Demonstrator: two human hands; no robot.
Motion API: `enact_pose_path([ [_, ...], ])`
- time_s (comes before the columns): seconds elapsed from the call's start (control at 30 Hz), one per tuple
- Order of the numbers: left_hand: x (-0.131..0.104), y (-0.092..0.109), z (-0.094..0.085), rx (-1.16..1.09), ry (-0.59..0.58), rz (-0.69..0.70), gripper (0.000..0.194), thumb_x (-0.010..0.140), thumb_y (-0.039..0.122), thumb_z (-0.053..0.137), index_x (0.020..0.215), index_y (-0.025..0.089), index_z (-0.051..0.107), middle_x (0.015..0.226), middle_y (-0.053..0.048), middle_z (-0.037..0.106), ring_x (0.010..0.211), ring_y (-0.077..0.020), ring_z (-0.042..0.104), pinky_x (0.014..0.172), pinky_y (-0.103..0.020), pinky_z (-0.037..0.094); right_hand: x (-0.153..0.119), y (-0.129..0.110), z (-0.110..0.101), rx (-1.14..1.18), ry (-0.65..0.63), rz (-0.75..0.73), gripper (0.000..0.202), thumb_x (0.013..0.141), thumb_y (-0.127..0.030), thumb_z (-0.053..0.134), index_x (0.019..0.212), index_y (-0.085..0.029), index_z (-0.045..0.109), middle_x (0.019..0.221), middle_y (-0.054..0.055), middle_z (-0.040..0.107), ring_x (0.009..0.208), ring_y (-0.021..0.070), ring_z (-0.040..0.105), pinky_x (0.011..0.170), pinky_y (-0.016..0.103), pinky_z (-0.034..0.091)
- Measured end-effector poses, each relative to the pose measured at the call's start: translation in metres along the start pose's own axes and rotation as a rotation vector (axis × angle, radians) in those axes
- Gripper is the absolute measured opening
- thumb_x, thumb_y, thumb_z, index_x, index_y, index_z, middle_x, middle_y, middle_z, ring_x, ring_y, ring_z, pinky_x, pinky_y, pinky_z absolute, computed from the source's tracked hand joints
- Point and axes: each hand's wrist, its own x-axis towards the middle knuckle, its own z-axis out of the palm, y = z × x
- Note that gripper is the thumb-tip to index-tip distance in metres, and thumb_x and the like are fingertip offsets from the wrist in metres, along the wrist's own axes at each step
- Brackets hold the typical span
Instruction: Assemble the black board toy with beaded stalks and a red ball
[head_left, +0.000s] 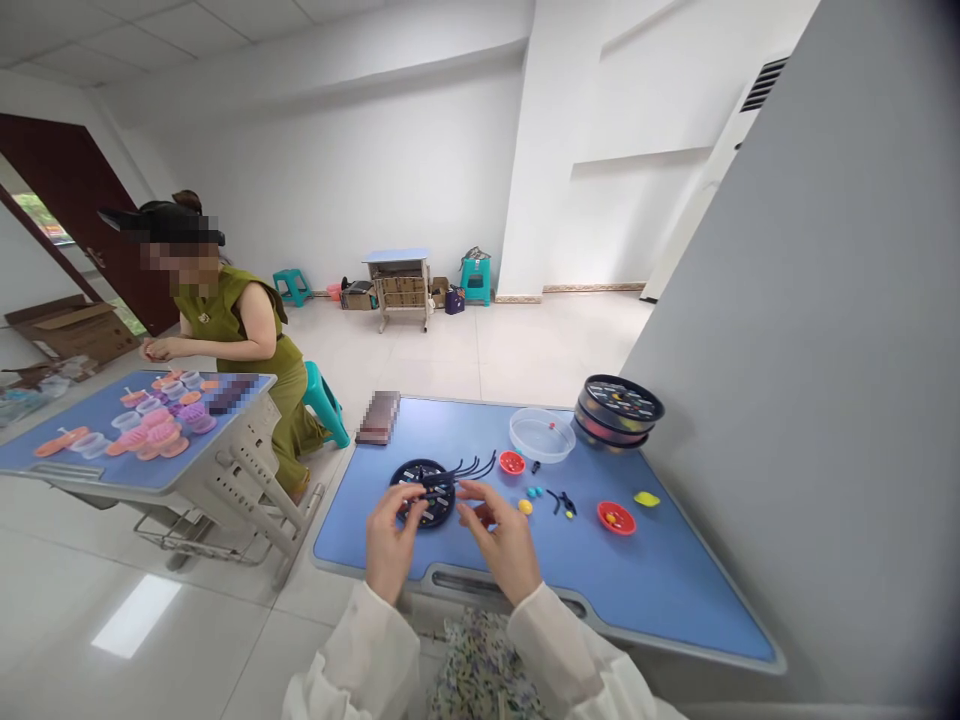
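My left hand (394, 535) is closed, its thumb and fingers pinched at the end of a black piece with several thin curved prongs (474, 468). The prongs fan out to the right. Under the fingertips is a round black disc (427, 515) dotted with small pale and coloured parts, partly covered by the hand. My right hand (504, 540) is beside it with thumb and fingers curled together, close to the prongs; what it pinches, if anything, is hidden. Nearest to the right hand are a yellow ball (525, 507) and a small red bowl (512, 462).
Across the blue table (465, 425) are a clear round tray (541, 436), a stacked round black-rimmed container (619, 410), another red bowl (616, 518), a yellow lemon-shaped piece (646, 499) and small black parts (566, 503). A person (247, 320) sits at another table on the left.
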Motion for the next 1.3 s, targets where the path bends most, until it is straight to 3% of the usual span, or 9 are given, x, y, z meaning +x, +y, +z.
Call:
enact_pose_path([
  [0.07,0.020,-0.002,0.001,0.000,0.070,0.016,0.021,0.081,0.036,0.058,0.089,0.020,0.069,0.103,-0.008,0.071,0.093,-0.0214,0.065,0.083,-0.033,0.051,0.009,0.001,0.008,0.011,0.006,0.004,0.027,0.086,-0.033,0.050,0.108,-0.020,0.060,0.090,0.007,0.071,0.056,0.0145,0.065,0.049,0.025,0.050],
  [0.17,0.038,-0.005,0.005,0.039,0.060,-0.015,0.020,0.080,0.036,0.058,0.087,0.021,0.070,0.097,-0.006,0.072,0.082,-0.0192,0.066,0.080,-0.032,0.052,0.015,0.004,0.017,-0.014,0.009,-0.015,0.025,0.086,-0.028,0.048,0.105,-0.020,0.062,0.092,0.007,0.071,0.058,0.0143,0.066,0.050,0.025,0.050],
  [0.27,0.043,-0.008,0.010,0.050,0.012,-0.064,0.021,0.080,0.037,0.058,0.087,0.021,0.070,0.084,-0.004,0.073,0.073,-0.0175,0.066,0.070,-0.029,0.054,0.012,0.011,0.021,-0.018,0.019,-0.020,0.024,0.085,-0.026,0.048,0.103,-0.021,0.063,0.094,0.007,0.071,0.058,0.0143,0.065,0.050,0.025,0.050],
  [0.4,0.041,-0.010,0.013,-0.005,-0.015,-0.154,0.030,0.079,0.043,0.055,0.091,0.019,0.069,0.081,-0.004,0.072,0.065,-0.0174,0.066,0.044,-0.022,0.052,0.001,0.022,0.023,-0.012,0.022,-0.021,0.023,0.086,-0.021,0.046,0.100,-0.021,0.063,0.094,0.006,0.071,0.057,0.0135,0.065,0.051,0.024,0.051],
  [0.5,0.042,-0.012,0.012,0.019,-0.045,-0.164,0.033,0.077,0.046,0.057,0.091,0.019,0.069,0.080,-0.004,0.072,0.062,-0.0175,0.065,0.037,-0.021,0.049,-0.004,0.026,0.025,-0.046,0.017,-0.044,0.025,0.086,-0.018,0.044,0.101,-0.022,0.063,0.095,0.005,0.071,0.057,0.0127,0.065,0.052,0.024,0.052],
  [0.7,0.046,-0.017,0.009,0.091,-0.068,-0.084,0.031,0.077,0.045,0.056,0.089,0.019,0.070,0.082,-0.005,0.075,0.070,-0.0199,0.069,0.047,-0.024,0.054,0.008,0.022,0.034,-0.311,-0.013,-0.180,0.037,0.091,-0.018,0.040,0.123,-0.028,0.056,0.098,0.004,0.071,0.076,0.0143,0.068,0.062,0.023,0.051],
  [0.83,0.046,-0.019,0.008,0.161,-0.057,-0.006,0.028,0.078,0.043,0.056,0.086,0.021,0.070,0.083,-0.005,0.075,0.075,-0.0212,0.069,0.062,-0.028,0.057,0.021,0.023,0.043,-0.523,-0.030,-0.162,0.039,0.095,-0.025,0.038,0.132,-0.029,0.049,0.101,0.004,0.072,0.073,0.0153,0.069,0.058,0.022,0.048],
  [1.03,0.046,-0.022,0.006,0.178,-0.059,0.055,0.025,0.078,0.042,0.057,0.083,0.023,0.072,0.083,-0.004,0.075,0.074,-0.0219,0.069,0.067,-0.030,0.056,0.036,0.024,0.045,-0.534,-0.073,-0.106,0.029,0.095,-0.029,0.040,0.116,-0.030,0.061,0.098,0.001,0.073,0.079,0.0152,0.069,0.063,0.021,0.047],
  [1.3,0.048,-0.027,0.009,-0.019,-0.070,-0.074,0.026,0.074,0.042,0.061,0.081,0.019,0.072,0.076,-0.004,0.074,0.077,-0.0219,0.067,0.067,-0.031,0.057,0.045,0.021,0.044,-0.459,-0.056,-0.113,0.027,0.095,-0.028,0.042,0.099,-0.027,0.068,0.082,0.002,0.071,0.067,0.0132,0.066,0.061,0.020,0.044],
])
